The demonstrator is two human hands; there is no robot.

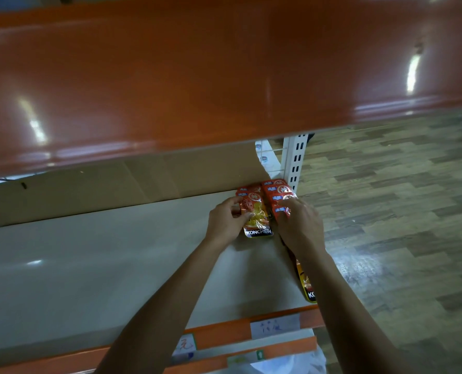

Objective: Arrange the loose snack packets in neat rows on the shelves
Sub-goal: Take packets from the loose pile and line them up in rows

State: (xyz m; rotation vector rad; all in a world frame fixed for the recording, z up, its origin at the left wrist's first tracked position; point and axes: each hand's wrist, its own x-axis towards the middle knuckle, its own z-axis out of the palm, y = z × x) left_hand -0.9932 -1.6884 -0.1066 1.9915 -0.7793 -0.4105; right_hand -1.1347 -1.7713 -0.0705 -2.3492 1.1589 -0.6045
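The snack packets (274, 191) lie in two rows at the far right corner of the shelf (116, 265), about 1 o'clock. The left hand (225, 222) pinches the front packet (258, 225). The right hand (300, 225) rests its fingers on the right row, but I cannot tell whether it grips. Best to slide the front packet straight back, with its edges flush with the neighbouring row.

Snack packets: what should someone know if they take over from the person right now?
Left hand: pinches the front packet of the left row.
Right hand: rests on the right row; grip unclear.
Done: two short rows started at the back right corner of the shelf.
To do: a loose packet lies under the right forearm at the shelf edge; line it up.
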